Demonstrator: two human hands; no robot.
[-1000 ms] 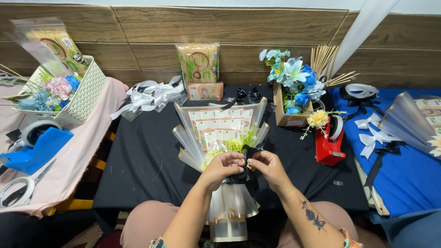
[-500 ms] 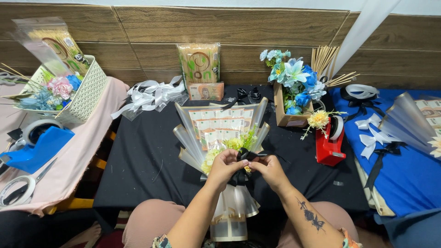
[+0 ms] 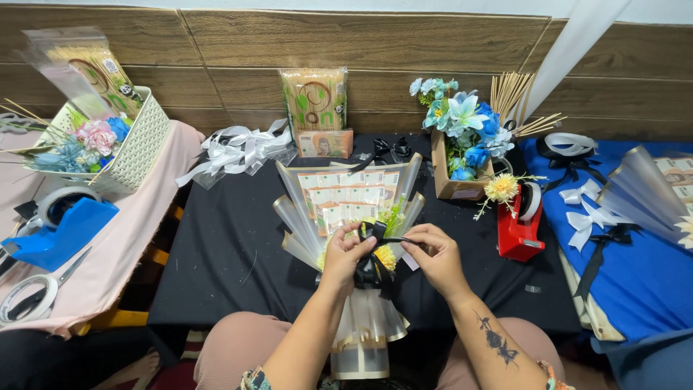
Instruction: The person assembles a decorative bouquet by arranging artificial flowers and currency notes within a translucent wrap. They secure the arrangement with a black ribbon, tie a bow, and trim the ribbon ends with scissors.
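Ribbon: black bow (image 3: 372, 269) between 2 hands, on bouquet (image 3: 351, 209), axis toward person.
Left hand (image 3: 342, 258): pinching bow.
Right hand (image 3: 436, 258): pinching ribbon tail.

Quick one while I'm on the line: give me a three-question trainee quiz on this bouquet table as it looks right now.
1. True or false: both hands touch the black ribbon bow on the bouquet.
2. Which stands nearest the right hand? A red tape dispenser, B blue tape dispenser, C white basket.
3. Fill in: the bouquet lies on a ___ cloth.

Key: 1 true, the left hand too; 2 A; 3 black.
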